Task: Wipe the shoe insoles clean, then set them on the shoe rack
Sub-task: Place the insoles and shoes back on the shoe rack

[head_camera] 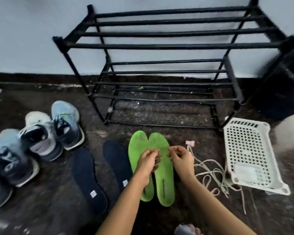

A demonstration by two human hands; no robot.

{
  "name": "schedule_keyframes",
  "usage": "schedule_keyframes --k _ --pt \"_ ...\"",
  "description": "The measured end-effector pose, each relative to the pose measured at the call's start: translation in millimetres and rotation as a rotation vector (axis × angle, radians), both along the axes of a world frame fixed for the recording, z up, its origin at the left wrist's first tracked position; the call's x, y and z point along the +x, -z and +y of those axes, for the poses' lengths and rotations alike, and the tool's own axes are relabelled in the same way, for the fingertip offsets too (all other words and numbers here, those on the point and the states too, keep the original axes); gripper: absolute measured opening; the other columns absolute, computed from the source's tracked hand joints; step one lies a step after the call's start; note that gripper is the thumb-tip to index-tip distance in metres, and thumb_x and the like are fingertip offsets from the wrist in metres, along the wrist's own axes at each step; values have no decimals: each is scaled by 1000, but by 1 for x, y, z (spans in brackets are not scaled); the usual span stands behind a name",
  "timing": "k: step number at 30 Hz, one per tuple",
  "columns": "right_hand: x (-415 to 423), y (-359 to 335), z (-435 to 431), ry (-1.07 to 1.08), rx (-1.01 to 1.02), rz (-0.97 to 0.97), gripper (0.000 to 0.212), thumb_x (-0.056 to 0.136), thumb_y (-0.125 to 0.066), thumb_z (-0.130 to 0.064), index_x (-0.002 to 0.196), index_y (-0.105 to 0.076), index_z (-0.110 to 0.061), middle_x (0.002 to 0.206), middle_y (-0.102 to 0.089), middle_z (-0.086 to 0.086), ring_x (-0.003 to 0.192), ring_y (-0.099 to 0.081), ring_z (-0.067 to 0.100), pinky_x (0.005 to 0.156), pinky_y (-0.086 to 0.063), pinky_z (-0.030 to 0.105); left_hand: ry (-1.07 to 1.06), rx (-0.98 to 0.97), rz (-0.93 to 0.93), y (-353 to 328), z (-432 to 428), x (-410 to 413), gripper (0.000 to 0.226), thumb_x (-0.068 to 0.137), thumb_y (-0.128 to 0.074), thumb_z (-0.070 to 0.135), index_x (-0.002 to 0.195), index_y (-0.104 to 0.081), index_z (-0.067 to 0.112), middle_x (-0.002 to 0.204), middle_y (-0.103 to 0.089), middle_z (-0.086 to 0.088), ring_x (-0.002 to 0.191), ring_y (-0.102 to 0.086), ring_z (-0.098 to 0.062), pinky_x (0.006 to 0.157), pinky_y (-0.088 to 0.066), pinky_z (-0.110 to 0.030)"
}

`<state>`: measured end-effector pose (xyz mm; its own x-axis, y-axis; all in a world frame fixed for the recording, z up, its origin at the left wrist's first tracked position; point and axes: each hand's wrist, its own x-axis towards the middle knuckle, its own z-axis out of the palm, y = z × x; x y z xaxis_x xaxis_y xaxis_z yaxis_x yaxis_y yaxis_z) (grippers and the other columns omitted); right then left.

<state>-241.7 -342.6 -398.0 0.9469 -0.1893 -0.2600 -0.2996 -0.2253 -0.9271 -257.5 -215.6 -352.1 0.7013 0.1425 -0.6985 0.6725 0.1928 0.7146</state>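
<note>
My fingers (153, 152) on the left hand (147, 164) are curled narrow, tips pinched together over the green insoles (165, 180), and those of my right hand (182, 161) are curled the same way just beside them. I cannot tell whether either pinch holds anything; no cloth or wipe shows between them.

Taking the shoe rack (168, 46) as my marker: the green pair lies flat on the floor right in front of it, side by side and touching, toes toward the rack. The two dark insoles (88, 177) lie in front of the rack and off toward its left end. The sneakers (41, 136) stand further left again.

Every bar of the rack is bare, so I judge nothing has been set on it yet. The green pair looks dusty, so the wiping seems hardly begun. All four insoles remain to clean and shelve.
</note>
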Motion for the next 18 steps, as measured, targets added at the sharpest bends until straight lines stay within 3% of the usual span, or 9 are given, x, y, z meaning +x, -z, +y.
schedule_keyframes --k 5,8,13,18 --pt "-20 19 41 -184 -178 104 14 87 -63 -19 74 -66 -23 66 -68 -6 64 -65 13 67 -52 31 -173 11 56 21 46 -22 18 99 -49 19 97 -67 20 93 -71 3 83 -64 -11 78 -49 -30" --pt "-26 28 68 -306 -241 125 9 87 -62 -18 80 -68 -19 72 -67 -7 67 -62 12 62 -41 23 -238 4 93 31 68 -33 16 99 -50 21 96 -66 21 93 -71 3 84 -63 -11 83 -50 -32" --pt "-34 34 115 -456 -351 133 14 89 -58 -22 85 -67 -11 79 -70 4 76 -64 22 69 -48 32 -383 90 97 40 105 -44 13 98 -52 18 99 -65 18 96 -66 -1 79 -57 -11 68 -47 -26" --pt "-39 32 144 -524 -469 105 13 88 -57 -20 97 -62 -12 87 -69 7 80 -63 25 68 -48 31 -478 358 166 45 146 -61 17 95 -56 18 112 -60 16 106 -59 -1 94 -55 -21 79 -44 -32"
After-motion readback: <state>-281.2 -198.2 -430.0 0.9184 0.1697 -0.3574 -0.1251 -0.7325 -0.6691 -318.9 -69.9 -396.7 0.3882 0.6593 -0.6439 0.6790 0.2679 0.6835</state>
